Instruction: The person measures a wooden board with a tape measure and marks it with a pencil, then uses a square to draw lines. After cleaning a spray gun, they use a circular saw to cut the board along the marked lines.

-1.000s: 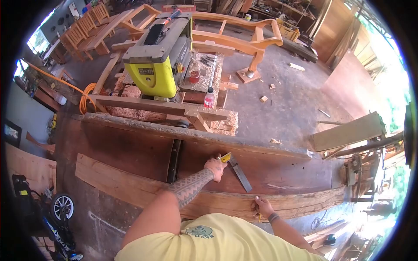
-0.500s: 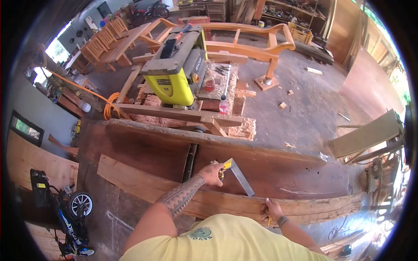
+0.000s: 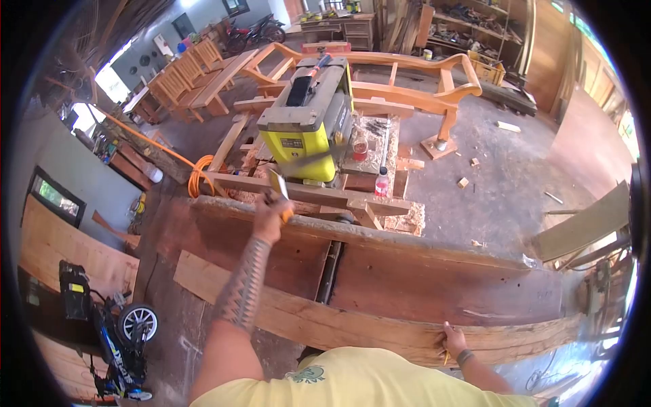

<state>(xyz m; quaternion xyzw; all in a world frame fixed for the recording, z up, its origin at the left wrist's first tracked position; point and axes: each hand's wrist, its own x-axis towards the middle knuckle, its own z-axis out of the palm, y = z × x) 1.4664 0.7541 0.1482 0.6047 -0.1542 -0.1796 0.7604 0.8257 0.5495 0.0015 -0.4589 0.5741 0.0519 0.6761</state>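
My left hand [image 3: 270, 220] is closed around a try square [image 3: 279, 184] and raised over the far beam of the workbench. The square's metal blade is smeared by motion in front of the yellow-green machine [image 3: 300, 152]. A small orange-yellow thing [image 3: 287, 215] pokes out at the side of the same hand. At the near edge of a long wooden plank [image 3: 380, 330], my right hand [image 3: 454, 337] is closed on a thin yellow pencil [image 3: 446, 357], which points down. Its fingertips are at the plank's edge.
Beyond the far beam [image 3: 407, 241] stand sawdust-covered timbers, a red-labelled bottle [image 3: 382, 182] and a wooden bench frame [image 3: 434, 95]. An orange hose [image 3: 200, 178] lies coiled at left. A small motorbike [image 3: 122, 339] is at lower left, and a leaning board [image 3: 583, 220] at right.
My left hand has lifted the try square off the plank area and swung it forward and left, towards the machine. My right hand stays at the plank edge. The view has shifted slightly.
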